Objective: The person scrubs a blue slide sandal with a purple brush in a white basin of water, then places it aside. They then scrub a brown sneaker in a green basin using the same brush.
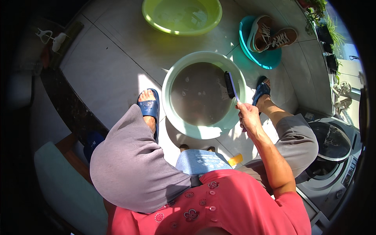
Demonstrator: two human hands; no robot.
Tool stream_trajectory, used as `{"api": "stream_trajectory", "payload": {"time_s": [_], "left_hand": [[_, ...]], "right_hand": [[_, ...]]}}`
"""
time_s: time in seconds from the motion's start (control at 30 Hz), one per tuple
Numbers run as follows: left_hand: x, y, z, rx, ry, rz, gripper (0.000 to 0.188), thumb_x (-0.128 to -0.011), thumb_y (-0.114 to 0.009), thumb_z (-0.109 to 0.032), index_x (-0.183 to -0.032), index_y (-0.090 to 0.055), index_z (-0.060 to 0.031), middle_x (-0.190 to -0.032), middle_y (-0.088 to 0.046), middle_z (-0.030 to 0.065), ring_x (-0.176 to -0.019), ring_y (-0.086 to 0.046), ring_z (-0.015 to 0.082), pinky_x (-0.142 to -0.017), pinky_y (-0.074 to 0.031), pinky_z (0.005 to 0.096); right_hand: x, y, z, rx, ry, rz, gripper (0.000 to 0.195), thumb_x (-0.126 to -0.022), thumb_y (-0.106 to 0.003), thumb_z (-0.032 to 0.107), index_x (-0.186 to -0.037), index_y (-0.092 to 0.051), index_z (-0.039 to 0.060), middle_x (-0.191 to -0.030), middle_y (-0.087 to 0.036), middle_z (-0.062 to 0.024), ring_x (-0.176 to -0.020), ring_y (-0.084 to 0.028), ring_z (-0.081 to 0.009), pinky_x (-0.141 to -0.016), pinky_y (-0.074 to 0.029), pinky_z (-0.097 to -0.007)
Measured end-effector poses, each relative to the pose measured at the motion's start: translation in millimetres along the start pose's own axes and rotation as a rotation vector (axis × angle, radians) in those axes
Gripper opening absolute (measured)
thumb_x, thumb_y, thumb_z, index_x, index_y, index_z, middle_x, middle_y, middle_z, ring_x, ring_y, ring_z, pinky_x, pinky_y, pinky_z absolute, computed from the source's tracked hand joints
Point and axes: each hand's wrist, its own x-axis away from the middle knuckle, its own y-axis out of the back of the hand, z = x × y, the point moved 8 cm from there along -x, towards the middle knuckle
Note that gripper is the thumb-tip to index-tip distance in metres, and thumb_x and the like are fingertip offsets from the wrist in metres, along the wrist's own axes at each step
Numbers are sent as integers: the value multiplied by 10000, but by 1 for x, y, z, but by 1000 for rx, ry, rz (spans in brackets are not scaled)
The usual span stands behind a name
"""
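Observation:
My right hand [248, 117] grips the purple handle of a scrubbing brush [230, 85]. The brush's dark bristles face left, over the right inner side of a pale green basin [182, 128] that stands on the floor between my feet. Murky grey-brown water [199, 94] fills much of the basin, with a few bubbles on it. My left hand is out of view. A pair of brown lace-up shoes [259, 35] with white laces rests in and over the rim of a turquoise basin [243, 38] at the upper right.
A yellow-green basin [149, 25] holding water stands beyond. Near my seat lies a yellow object [235, 159] on the floor. A grey washing machine [315, 191] is at the right, below potted plants [332, 33]. At the left are a pale green cushioned seat [64, 188] and a dark floor strip [73, 102].

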Motion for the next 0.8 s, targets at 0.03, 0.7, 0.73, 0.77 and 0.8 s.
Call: {"api": "stream_trajectory", "payload": {"time_s": [0.03, 0.7, 0.73, 0.77, 0.8], "left_hand": [[0, 3, 0, 1, 2, 3, 301, -956, -657, -266, -999, -707, 28, -853, -704, 200, -766, -675, 348, -674, -530, 442], [141, 423, -358, 772, -869, -58, 415, -1037, -618, -342, -1334, -627, -52, -984, -661, 3, -700, -555, 56, -575, -466, 217], [178, 443, -381, 761, -995, 9, 418, -1032, -629, -338, -1335, -627, -51, -974, -663, 7, -700, -564, 58, -578, -471, 215], [217, 453, -400, 750, -1121, 83, 420, -1027, -639, -335, -1336, -628, -50, -964, -665, 11, -700, -572, 59, -581, -477, 213], [260, 453, -422, 679, -1246, 114, 417, -1019, -651, -319, -1327, -630, -39, -961, -673, 23, -698, -583, 63, -587, -485, 215]], "right_hand": [[0, 6, 3, 5, 16, -26, 315, -983, -624, 345, -893, -625, 43, -629, -489, 16, -423, -415, -80, -350, -355, -280], [100, 41, 53, 590, 737, -209, 345, -962, -558, 254, -876, -686, -54, -837, -687, -291, -817, -675, -482, -765, -539, -543], [111, 47, 60, 558, 745, -228, 344, -966, -564, 263, -884, -684, -49, -830, -684, -294, -805, -674, -481, -755, -534, -546], [123, 54, 63, 499, 751, -207, 346, -965, -567, 270, -892, -686, -48, -818, -681, -297, -807, -671, -485, -758, -530, -547], [132, 63, 63, 447, 748, -191, 349, -964, -570, 276, -901, -689, -47, -807, -678, -299, -809, -668, -490, -760, -527, -549]]}}
